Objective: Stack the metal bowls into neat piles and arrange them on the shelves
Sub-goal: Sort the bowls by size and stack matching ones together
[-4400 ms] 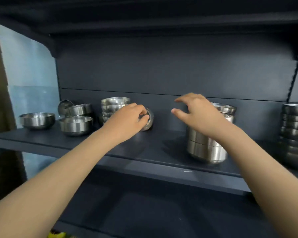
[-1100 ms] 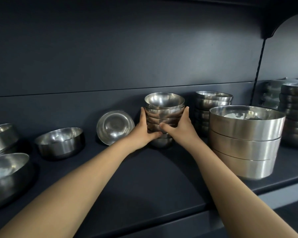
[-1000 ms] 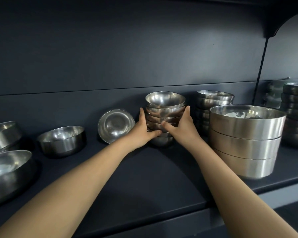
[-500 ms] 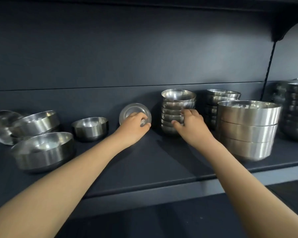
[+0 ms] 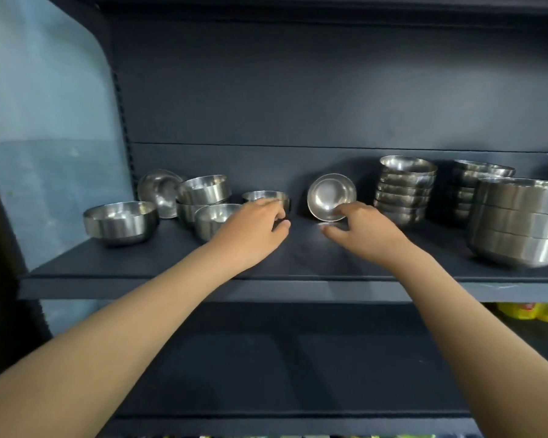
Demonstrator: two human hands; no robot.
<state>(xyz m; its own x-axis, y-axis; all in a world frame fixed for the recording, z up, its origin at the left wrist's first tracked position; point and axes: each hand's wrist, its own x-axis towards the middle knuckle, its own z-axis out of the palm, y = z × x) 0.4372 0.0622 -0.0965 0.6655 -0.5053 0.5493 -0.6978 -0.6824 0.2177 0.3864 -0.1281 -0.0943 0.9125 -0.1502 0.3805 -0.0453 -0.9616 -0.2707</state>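
Observation:
A small steel bowl [image 5: 331,196] leans on its edge against the shelf's back panel, its hollow facing me. My right hand [image 5: 361,230] reaches its lower rim with the fingertips, thumb spread apart on the shelf [image 5: 298,263]. To its left stands a small upright bowl [image 5: 268,196]. My left hand [image 5: 253,230] curls over that bowl's front rim, thumb low beside its base. A neat stack of small bowls [image 5: 405,192] stands to the right of the leaning bowl, untouched.
At the left are several loose bowls: one alone [image 5: 119,221], a tilted pair [image 5: 203,192], one in front [image 5: 214,216], one on edge [image 5: 159,191]. Right: another small stack [image 5: 478,181] and large stacked bowls [image 5: 519,219]. Yellow packets [image 5: 532,312] lie below.
My left hand left the leaning bowl and went left onto the small upright bowl. My right hand came off the stack and reached the leaning bowl. My view shifted left and down.

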